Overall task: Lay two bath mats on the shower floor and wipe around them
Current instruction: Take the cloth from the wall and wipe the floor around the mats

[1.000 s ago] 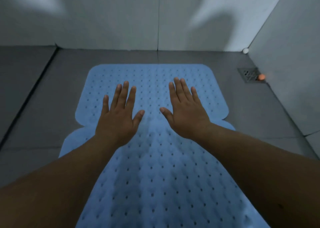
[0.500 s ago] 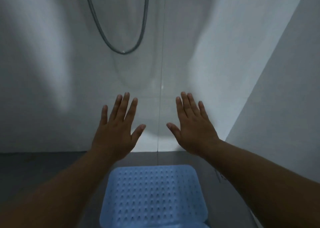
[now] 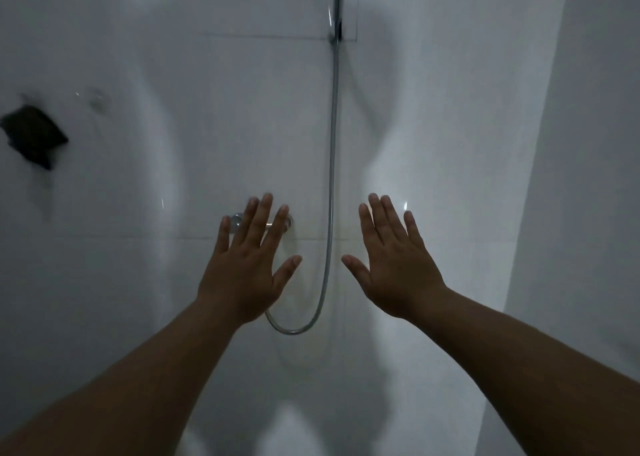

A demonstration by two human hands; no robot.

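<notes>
Gap between hands: left hand (image 3: 246, 271) and right hand (image 3: 393, 265) spread flat, apart; shower hose (image 3: 330, 192) hangs in that gap.
Behind left hand: chrome tap fitting (image 3: 237, 220), partly covered by fingers.
Upper centre: riser rail (image 3: 338, 3) on wall.
Far left: dark object (image 3: 33, 140), blurred.
Right: side wall (image 3: 585, 178) closes passage.
Elsewhere: bare tiled wall (image 3: 214, 126).

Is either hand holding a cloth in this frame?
No, the left hand and right hand are both open, fingers spread, empty.
</notes>
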